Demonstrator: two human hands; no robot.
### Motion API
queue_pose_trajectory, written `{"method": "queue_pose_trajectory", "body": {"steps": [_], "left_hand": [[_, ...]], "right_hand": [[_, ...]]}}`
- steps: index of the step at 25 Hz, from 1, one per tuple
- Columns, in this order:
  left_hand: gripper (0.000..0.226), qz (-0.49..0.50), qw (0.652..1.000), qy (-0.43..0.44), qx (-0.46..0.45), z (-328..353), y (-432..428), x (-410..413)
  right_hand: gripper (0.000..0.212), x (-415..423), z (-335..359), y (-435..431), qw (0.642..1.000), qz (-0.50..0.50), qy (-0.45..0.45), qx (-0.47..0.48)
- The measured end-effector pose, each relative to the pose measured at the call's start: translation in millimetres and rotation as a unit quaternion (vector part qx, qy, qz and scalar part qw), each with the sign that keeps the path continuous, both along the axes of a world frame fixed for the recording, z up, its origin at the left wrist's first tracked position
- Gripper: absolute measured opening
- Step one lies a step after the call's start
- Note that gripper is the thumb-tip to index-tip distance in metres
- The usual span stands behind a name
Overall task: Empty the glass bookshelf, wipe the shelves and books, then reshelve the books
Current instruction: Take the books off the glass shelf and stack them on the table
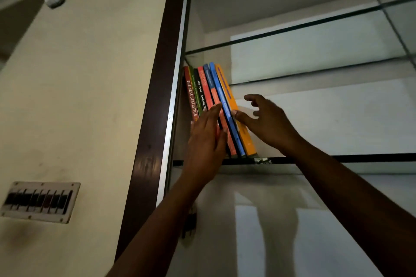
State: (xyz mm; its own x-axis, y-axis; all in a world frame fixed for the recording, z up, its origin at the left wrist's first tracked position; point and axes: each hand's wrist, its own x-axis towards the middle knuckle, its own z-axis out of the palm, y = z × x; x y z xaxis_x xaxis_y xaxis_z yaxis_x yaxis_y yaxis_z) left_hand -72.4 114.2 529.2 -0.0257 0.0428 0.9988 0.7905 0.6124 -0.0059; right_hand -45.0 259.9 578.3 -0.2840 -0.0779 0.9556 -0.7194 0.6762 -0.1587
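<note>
Far to the left of the left grip and lower down, a switch panel (39, 202) with a row of dark rockers is fixed to the cream wall (90, 96). Between that panel and the left grip runs the dark wooden frame (155, 105) of the bookshelf, edged with a pale metal strip.

The left grip (207, 141) reaches up with its fingers straight and together. They lie flat against the spines in the left part of a row of books (211, 101) and clasp nothing. Just above its fingertips show a red book (191, 94) lettered BUSINESS STATISTICS, a thin green book (196, 96) and a black book (201, 92) lettered CHEMISTRY.

Between the two grips stand a red-orange book (206, 90), a blue book (219, 90) and an orange book (227, 92). The whole row stands at the left end of the glass shelf (360, 157), close to the frame, with its tops tilted left.

The right grip (267, 121) has its fingers apart and loosely bent, holding nothing. Its thumb tip touches the orange book at the right end of the row. Above both grips an upper glass shelf (292, 27) crosses the cabinet.
</note>
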Motion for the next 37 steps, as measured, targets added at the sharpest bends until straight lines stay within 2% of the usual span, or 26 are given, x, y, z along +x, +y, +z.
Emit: {"method": "queue_pose_trajectory", "body": {"steps": [2, 4, 6, 8, 12, 16, 20, 23, 26, 31, 32, 34, 36, 37], "left_hand": [[0.059, 0.006, 1.000, -0.017, 0.013, 11.9, 1.9, -11.0], [0.066, 0.042, 0.998, -0.028, 0.021, 16.9, 4.1, -20.0], [0.072, 0.097, 0.995, -0.024, 0.011, 17.0, 8.8, -22.5], [0.084, 0.123, 0.992, -0.026, 0.015, 15.9, 13.5, -23.6], [0.109, 0.137, 0.989, -0.047, 0.017, 17.3, 22.4, -14.9], [0.079, 0.222, 0.972, -0.072, -0.007, 22.1, 38.0, 4.5], [0.079, 0.278, 0.955, -0.095, 0.024, 31.0, 45.6, 4.1], [0.071, 0.249, 0.960, -0.123, 0.044, 44.3, 49.8, 0.4], [0.067, 0.219, 0.966, -0.133, 0.044, 42.3, 55.3, 3.0], [0.064, 0.147, 0.979, -0.114, 0.082, 33.2, 50.4, 18.4], [0.063, 0.112, 0.985, -0.105, 0.082, 29.9, 50.6, 20.5], [0.059, -0.019, 0.991, -0.091, 0.092, 22.8, 52.8, 29.3], [0.056, -0.145, 0.980, -0.083, 0.112, 18.3, 54.8, 43.1], [0.055, -0.170, 0.974, -0.080, 0.123, 17.3, 54.5, 50.9]], "right_hand": [[0.068, -5.9, 11.3, 1.3, 0.993, 0.024, -0.113, 0.035], [0.062, -8.7, 13.9, 4.2, 0.979, 0.095, -0.174, 0.048], [0.048, -11.7, 14.5, 5.6, 0.980, 0.119, -0.153, 0.041], [0.039, -16.9, 17.7, 5.1, 0.991, 0.074, -0.108, 0.036], [0.038, -22.4, 20.3, 6.1, 0.991, 0.063, -0.112, -0.025], [0.040, -31.3, 11.5, 8.5, 0.994, 0.050, -0.084, -0.042], [0.044, -38.2, 9.9, 15.4, 0.990, 0.087, -0.092, -0.060], [0.042, -40.6, 11.5, 18.9, 0.989, 0.091, -0.088, -0.075], [0.041, -39.0, 9.3, 19.7, 0.994, 0.045, -0.062, -0.083], [0.043, -22.8, 0.2, 15.6, 1.000, 0.004, -0.008, -0.008], [0.043, -17.2, -2.3, 15.9, 1.000, 0.009, -0.004, -0.006], [0.043, -2.9, -6.1, 16.9, 1.000, 0.004, 0.008, -0.006], [0.042, 15.0, -8.6, 18.7, 1.000, -0.010, 0.023, -0.012], [0.043, 25.9, -9.9, 19.8, 0.999, -0.005, 0.035, -0.013]]}}
